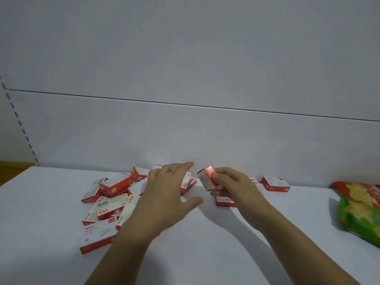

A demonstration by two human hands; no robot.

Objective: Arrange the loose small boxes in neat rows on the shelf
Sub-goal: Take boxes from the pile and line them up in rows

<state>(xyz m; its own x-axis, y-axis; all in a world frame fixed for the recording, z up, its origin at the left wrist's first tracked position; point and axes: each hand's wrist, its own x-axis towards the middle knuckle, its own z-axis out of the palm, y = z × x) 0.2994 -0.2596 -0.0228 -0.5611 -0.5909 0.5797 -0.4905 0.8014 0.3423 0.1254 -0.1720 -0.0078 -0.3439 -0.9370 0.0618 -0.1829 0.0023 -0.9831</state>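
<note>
Several small red-and-white boxes lie in a loose heap (109, 204) on the left of the white shelf (51, 202). My left hand (166, 188) hovers over the heap's right side with fingers spread and straight, holding nothing. My right hand (232, 186) pinches one red-and-white box (207, 177) and holds it tilted above the shelf. One box (275, 183) lies flat near the back wall at the right. Other flat boxes (224, 200) sit partly hidden under my right hand.
A green, red and yellow snack bag (362, 210) lies at the shelf's right edge. The white back panel (185, 130) rises right behind the boxes. A slotted upright (20, 124) runs along the far left.
</note>
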